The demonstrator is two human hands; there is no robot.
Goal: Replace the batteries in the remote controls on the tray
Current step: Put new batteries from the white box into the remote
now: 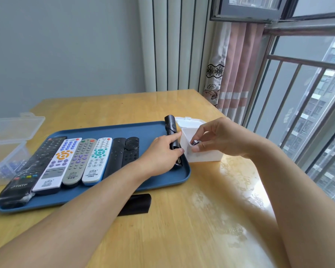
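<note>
Gripping a black remote (172, 140) that lies along the right edge of the blue tray (124, 130), the left hand (161, 151) has its thumb and forefinger curled around the remote's sides, near its open battery bay. Just beside it, off the tray's right edge, a white box (203, 155) stands on the wooden table (182, 219) with its lid (190, 122) open behind it. The right hand (219, 138) reaches into this box, its fingertips pinching two batteries (196, 142) at the rim. Six more remotes lie side by side along the tray's left and middle: a black one in plastic wrap (25, 176) at the left edge, a white one with orange buttons (58, 163), a grey one (78, 161), a white one with teal buttons (98, 159), and two slim black ones (124, 153). A black battery cover (137, 204) rests on the table just off the tray's near edge, partly hidden by the left forearm. A clear plastic box (10, 144) sits at the table's left edge.
</note>
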